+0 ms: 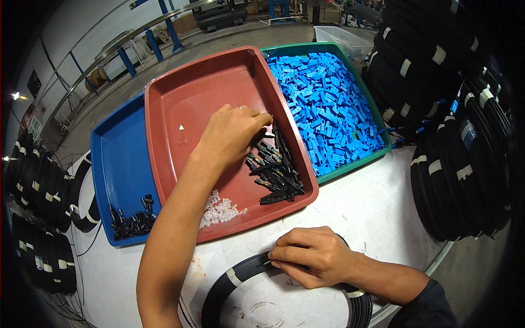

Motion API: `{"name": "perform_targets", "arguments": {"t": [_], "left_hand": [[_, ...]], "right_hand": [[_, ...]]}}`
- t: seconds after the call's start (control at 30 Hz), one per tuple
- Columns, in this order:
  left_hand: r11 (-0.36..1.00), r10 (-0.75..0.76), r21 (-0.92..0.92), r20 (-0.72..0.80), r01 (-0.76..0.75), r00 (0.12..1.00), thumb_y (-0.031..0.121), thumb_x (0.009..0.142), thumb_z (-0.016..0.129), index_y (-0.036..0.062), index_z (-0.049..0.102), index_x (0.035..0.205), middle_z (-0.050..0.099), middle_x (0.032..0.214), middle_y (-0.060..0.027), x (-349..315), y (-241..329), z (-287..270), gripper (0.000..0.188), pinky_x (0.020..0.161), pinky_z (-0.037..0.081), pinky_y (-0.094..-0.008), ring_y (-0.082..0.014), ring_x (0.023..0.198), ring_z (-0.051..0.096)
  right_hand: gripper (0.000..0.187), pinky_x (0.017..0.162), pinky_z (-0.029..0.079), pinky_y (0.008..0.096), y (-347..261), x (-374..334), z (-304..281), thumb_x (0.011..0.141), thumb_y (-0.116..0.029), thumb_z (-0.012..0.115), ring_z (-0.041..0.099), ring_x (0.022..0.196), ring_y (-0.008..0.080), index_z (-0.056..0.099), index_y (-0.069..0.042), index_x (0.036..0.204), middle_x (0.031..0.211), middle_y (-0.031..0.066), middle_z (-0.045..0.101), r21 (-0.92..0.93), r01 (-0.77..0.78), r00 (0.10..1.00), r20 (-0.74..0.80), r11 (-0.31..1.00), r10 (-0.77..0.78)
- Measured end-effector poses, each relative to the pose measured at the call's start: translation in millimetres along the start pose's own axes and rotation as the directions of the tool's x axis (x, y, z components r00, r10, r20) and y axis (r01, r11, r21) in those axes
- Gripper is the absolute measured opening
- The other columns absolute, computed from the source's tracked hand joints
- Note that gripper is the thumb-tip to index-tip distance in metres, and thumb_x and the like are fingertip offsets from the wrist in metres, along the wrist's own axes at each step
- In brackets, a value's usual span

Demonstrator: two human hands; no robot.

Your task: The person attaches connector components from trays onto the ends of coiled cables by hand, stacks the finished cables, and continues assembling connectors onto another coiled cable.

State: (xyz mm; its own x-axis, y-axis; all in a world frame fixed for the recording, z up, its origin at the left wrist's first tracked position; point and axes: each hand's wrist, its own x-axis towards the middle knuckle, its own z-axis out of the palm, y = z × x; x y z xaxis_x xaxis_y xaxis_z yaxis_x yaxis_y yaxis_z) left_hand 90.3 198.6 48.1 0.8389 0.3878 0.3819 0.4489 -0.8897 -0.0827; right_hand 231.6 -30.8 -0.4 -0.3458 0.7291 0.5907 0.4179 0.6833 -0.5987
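Observation:
My left hand reaches into the red tray, its fingers curled down at the pile of slim black connector parts. Its fingertips are partly hidden, so what they pinch does not show clearly. On the near side of the tray, my right hand rests over a coil of black cable that lies on the white table. Thumb and fingers there are pinched together on a cable end at the coil's upper edge. Small clear plastic pieces lie in the tray's near corner, beside my left forearm.
A green tray full of blue plastic clips stands to the right. At left, a blue tray holds small black parts. Taped black cable coils are stacked at right, with more coils at left.

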Motion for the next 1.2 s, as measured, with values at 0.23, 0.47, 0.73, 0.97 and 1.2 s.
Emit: {"name": "perform_targets", "arguments": {"t": [0.23, 0.47, 0.73, 0.97, 1.2], "left_hand": [[0.824, -0.292, -0.520, -0.048, 0.226, 0.955, 0.006, 0.092, 0.067, 0.0036, 0.067, 0.123, 0.066, 0.092, -0.0070, -19, 16, -29, 0.030, 0.076, 0.050, -0.0285, -0.0168, 0.080, 0.061], [0.143, -0.443, -0.986, 0.011, 0.083, 0.897, 0.004, 0.098, 0.064, -0.0013, 0.062, 0.117, 0.067, 0.106, -0.0062, -79, 64, -41, 0.020, 0.089, 0.054, -0.0285, -0.0114, 0.099, 0.064], [0.063, -0.530, -0.998, -0.056, -0.026, 0.846, -0.004, 0.090, 0.071, 0.0034, 0.058, 0.104, 0.067, 0.107, -0.0092, -140, 115, -38, 0.021, 0.090, 0.056, -0.0298, -0.0140, 0.104, 0.066], [-0.009, -0.529, -0.998, 0.053, 0.057, 0.847, -0.008, 0.087, 0.072, 0.0031, 0.057, 0.101, 0.070, 0.106, -0.0133, -149, 131, -19, 0.023, 0.089, 0.056, -0.0291, -0.0159, 0.101, 0.068], [0.011, -0.543, -0.997, 0.056, 0.074, 0.838, -0.009, 0.085, 0.070, 0.0014, 0.055, 0.099, 0.068, 0.104, -0.0162, -154, 135, -13, 0.023, 0.089, 0.057, -0.0289, -0.0166, 0.100, 0.068]], "right_hand": [[0.015, 0.061, 0.055, 0.0342, -1, -2, 0, 0.081, -0.007, 0.076, 0.067, 0.070, 0.0253, 0.070, -0.004, 0.095, 0.087, 0.0087, 0.066, -0.001, -0.001, 1.000, -0.013, 1.000, 0.001], [0.014, 0.061, 0.055, 0.0304, -2, -1, -1, 0.080, 0.001, 0.077, 0.068, 0.071, 0.0210, 0.074, 0.000, 0.094, 0.089, 0.0113, 0.069, 0.014, -0.020, 0.989, -0.148, 1.000, 0.022], [0.014, 0.064, 0.055, 0.0261, -10, 1, 1, 0.082, 0.004, 0.076, 0.068, 0.080, 0.0163, 0.075, -0.001, 0.096, 0.107, 0.0122, 0.067, 0.056, 0.005, 0.985, -0.173, 0.998, 0.005], [0.015, 0.069, 0.057, 0.0276, -1, -2, 1, 0.082, 0.004, 0.076, 0.071, 0.093, 0.0195, 0.074, 0.000, 0.097, 0.113, 0.0133, 0.069, 0.057, 0.043, 0.991, -0.125, 0.997, -0.036], [0.015, 0.068, 0.057, 0.0294, -1, -1, 0, 0.082, 0.003, 0.077, 0.072, 0.084, 0.0202, 0.074, 0.001, 0.096, 0.105, 0.0127, 0.071, 0.068, -0.007, 0.996, -0.088, 0.998, 0.013]]}}
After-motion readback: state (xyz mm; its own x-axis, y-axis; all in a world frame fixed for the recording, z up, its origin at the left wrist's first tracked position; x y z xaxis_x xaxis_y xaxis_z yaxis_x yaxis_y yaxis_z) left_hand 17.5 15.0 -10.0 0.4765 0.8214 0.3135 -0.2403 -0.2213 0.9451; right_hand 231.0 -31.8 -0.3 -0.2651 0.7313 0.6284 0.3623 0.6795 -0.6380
